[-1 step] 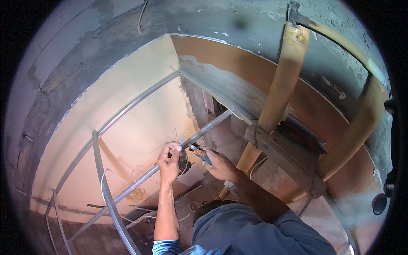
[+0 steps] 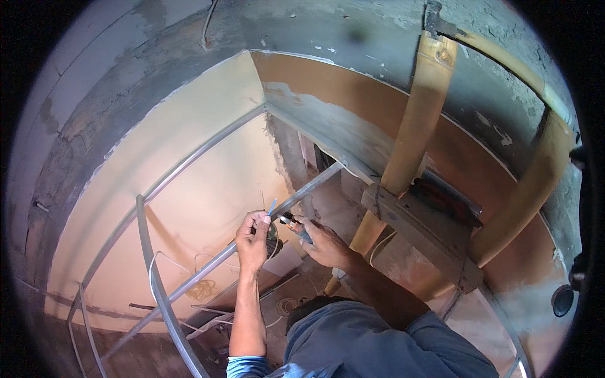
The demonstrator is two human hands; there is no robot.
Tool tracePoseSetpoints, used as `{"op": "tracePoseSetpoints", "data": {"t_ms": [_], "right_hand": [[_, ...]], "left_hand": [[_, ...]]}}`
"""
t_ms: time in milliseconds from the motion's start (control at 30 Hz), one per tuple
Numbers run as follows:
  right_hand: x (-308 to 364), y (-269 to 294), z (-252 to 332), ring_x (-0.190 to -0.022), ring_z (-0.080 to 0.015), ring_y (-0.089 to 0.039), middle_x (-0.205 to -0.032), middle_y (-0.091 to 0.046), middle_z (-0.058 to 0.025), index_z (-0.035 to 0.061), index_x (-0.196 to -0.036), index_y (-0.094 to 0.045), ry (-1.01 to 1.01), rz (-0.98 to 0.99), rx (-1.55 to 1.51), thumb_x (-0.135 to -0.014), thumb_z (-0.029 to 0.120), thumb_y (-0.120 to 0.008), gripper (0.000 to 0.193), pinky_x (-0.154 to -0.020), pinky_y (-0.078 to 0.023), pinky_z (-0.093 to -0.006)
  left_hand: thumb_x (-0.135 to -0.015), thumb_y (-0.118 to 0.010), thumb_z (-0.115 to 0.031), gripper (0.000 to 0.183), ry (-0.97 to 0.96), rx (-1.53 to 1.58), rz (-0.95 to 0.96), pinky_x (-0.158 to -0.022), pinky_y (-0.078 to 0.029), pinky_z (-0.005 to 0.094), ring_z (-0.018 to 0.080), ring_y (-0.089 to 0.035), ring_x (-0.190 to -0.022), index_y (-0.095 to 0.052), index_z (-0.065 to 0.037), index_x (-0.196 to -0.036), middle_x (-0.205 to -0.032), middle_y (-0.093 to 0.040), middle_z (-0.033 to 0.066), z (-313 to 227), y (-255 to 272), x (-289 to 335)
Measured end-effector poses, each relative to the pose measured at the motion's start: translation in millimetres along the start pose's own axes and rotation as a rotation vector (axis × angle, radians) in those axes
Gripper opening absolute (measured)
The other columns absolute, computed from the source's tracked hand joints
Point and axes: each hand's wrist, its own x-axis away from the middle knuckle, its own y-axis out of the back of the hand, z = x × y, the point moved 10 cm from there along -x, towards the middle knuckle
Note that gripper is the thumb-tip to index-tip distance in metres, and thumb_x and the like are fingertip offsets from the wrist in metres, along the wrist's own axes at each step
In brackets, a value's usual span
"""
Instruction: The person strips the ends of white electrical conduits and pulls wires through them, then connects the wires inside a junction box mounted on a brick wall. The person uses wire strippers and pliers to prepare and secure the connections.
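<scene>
My left hand [image 2: 253,238] pinches a short piece of blue wire [image 2: 273,204] between thumb and fingers, its end sticking up past the fingertips. A pale cable hangs below that hand; whether it joins the blue wire is unclear. In my right hand [image 2: 328,244] is a pair of pliers [image 2: 290,222] with orange and dark grips, the jaws pointing left toward the blue wire but apart from it. Both hands are beside a slanting metal bar [image 2: 311,188]. Below it, partly covered by my left hand, is a dark round object [image 2: 273,244] I cannot make out.
Metal ceiling channels [image 2: 146,233] cross at the left, a white cable [image 2: 153,272] looped over one. At the right, bamboo poles [image 2: 421,113] and a wooden beam [image 2: 419,236] stand close to my right arm. A hammer [image 2: 435,22] hangs at the top of one pole.
</scene>
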Motion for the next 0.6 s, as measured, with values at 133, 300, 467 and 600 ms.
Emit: {"op": "tracePoseSetpoints", "data": {"t_ms": [133,300,467,600], "right_hand": [[-3,6,-2,-0.113,-0.0485,-0.056,-0.121,-0.057,-0.0326,-0.0001,-0.142,-0.037,0.004,-0.036,0.005,-0.091,0.006,-0.058,0.055,-0.094,-0.046,-0.0522],[-6,10,5,-0.113,-0.0467,-0.056,-0.122,-0.057,-0.0294,-0.0019,-0.142,-0.038,0.012,-0.075,0.087,-0.089,0.005,-0.06,0.059,-0.095,-0.046,-0.0501],[-10,17,13,-0.109,-0.0461,-0.058,-0.118,-0.057,-0.0293,-0.0005,-0.14,-0.041,0.003,-0.095,0.139,-0.089,0.007,-0.062,0.056,-0.091,-0.048,-0.0508],[-12,25,12,-0.097,-0.0431,-0.061,-0.103,-0.06,-0.0226,0.0012,-0.125,-0.049,-0.029,-0.082,0.327,-0.088,0.01,-0.065,0.042,-0.079,-0.05,-0.0505]], "left_hand": [[-0.1,-0.061,-0.011,0.009,-0.045,-0.064,-0.041,-0.05,-0.032,0.0207,0.0019,-0.041,-0.057,-0.066,-0.003,-0.1,-0.069,-0.051,-0.0063,-11,-15,4],[-0.098,-0.063,-0.012,0.01,-0.119,-0.225,-0.113,-0.052,-0.037,0.0256,0.0066,-0.045,-0.058,-0.065,-0.002,-0.098,-0.066,-0.053,-0.0017,-14,-16,5],[-0.098,-0.062,-0.012,0.011,-0.1,-0.315,-0.07,-0.06,-0.043,0.0314,0.0147,-0.053,-0.065,-0.063,-0.001,-0.097,-0.071,-0.059,0.0063,-10,-22,5],[-0.098,-0.061,-0.012,0.013,0.005,-0.406,-0.003,-0.065,-0.046,0.0372,0.0236,-0.057,-0.069,-0.061,0.0,-0.095,-0.075,-0.06,0.0114,-12,-28,11]]}}
